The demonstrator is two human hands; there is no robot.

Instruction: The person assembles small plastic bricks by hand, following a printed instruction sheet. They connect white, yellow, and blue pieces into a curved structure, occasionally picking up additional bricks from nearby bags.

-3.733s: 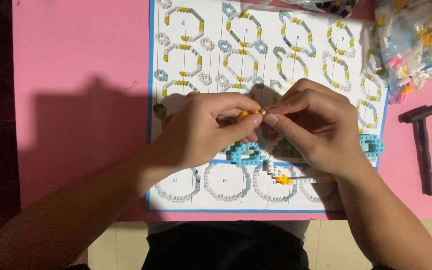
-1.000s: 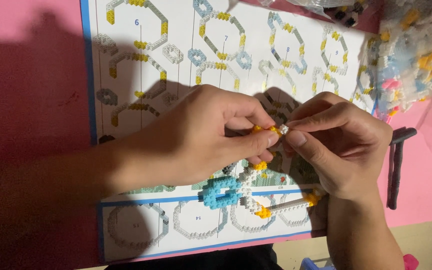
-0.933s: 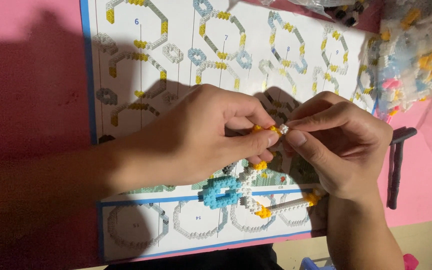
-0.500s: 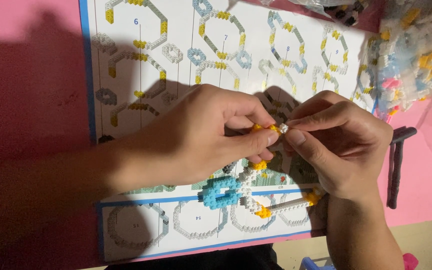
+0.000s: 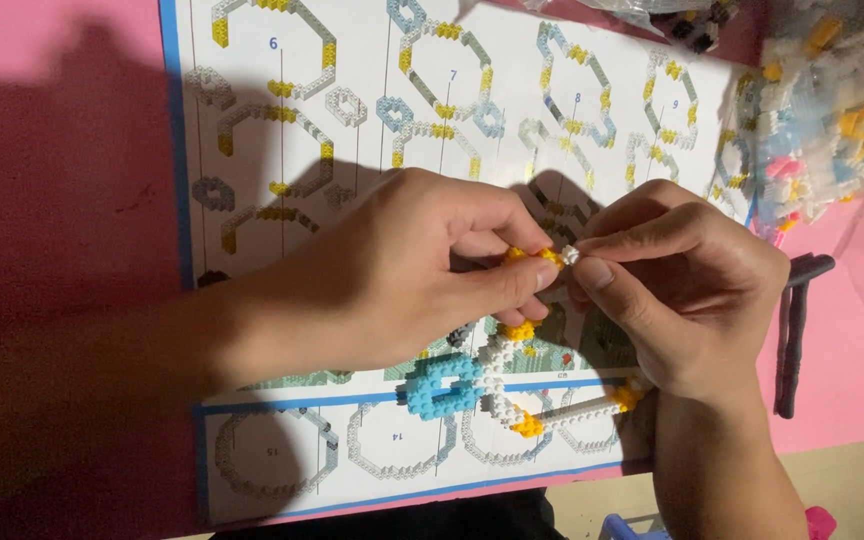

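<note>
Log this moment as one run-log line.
left hand: pinching yellow bricks | right hand: pressing white brick onto them | below: brick model on instruction sheet | right: black tool, bagged bricks

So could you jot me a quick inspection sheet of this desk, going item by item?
Surface: pink table, partly in shadow.
Job's things: yellow-and-white brick piece pinched between left hand and right hand; blue, white and yellow brick model lying on the instruction sheet.
Clutter: clear bags of coloured bricks at far right; dark tool beside them.
Grippers: bare hands only, both gripping the small piece.
Cables: nothing seen.
Surroundings: pale floor below the table edge.
</note>
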